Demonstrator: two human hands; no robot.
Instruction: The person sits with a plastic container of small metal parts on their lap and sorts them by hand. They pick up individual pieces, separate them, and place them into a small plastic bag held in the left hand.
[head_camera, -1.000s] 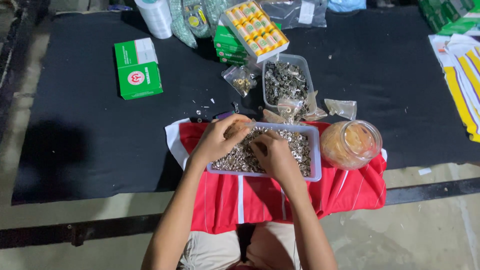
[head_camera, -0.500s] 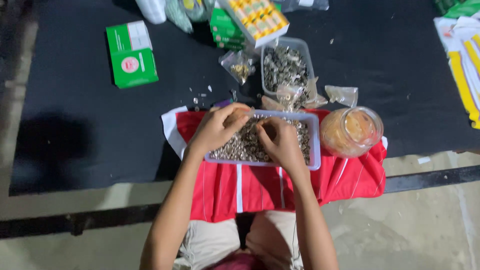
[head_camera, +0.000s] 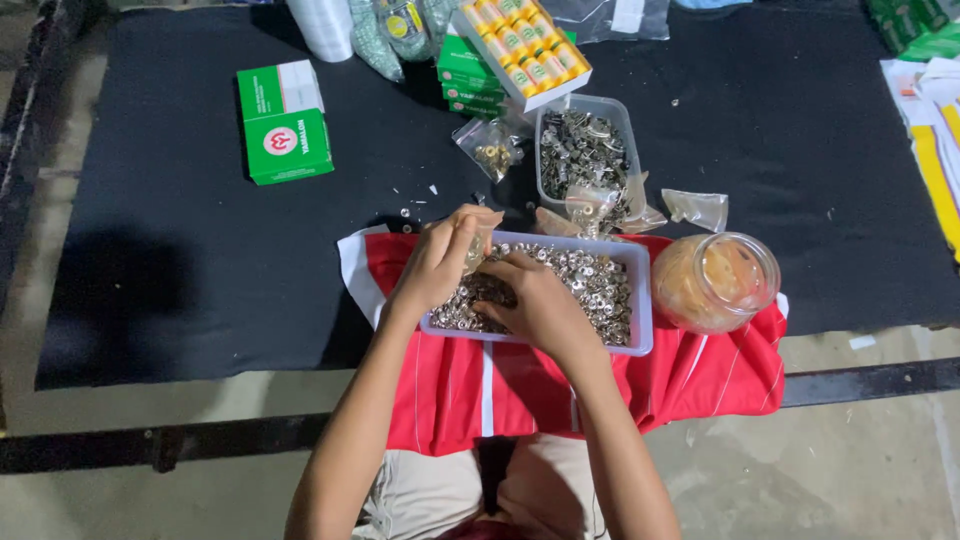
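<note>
A clear plastic tray (head_camera: 640, 300) full of small silver metal fasteners (head_camera: 600, 285) rests on a red cloth (head_camera: 700, 370) at the table's near edge. My left hand (head_camera: 435, 265) is at the tray's far left corner, closed around a small clear bag (head_camera: 477, 248). My right hand (head_camera: 540, 310) lies palm down on the fasteners, its fingers curled toward the bag. The fingers hide whether they grip any pieces.
A round jar of orange pieces (head_camera: 715, 280) lies right of the tray. Behind stand a second tub of metal parts (head_camera: 585, 150), small bags (head_camera: 490, 150), a green and white box (head_camera: 285, 120) and a box of thread spools (head_camera: 525, 45). The table is covered in black cloth (head_camera: 180, 250).
Both hands stay over the tray's left half. The left hand has lifted slightly with the bag, and the right hand has shifted left toward it. The camera view has moved a little.
</note>
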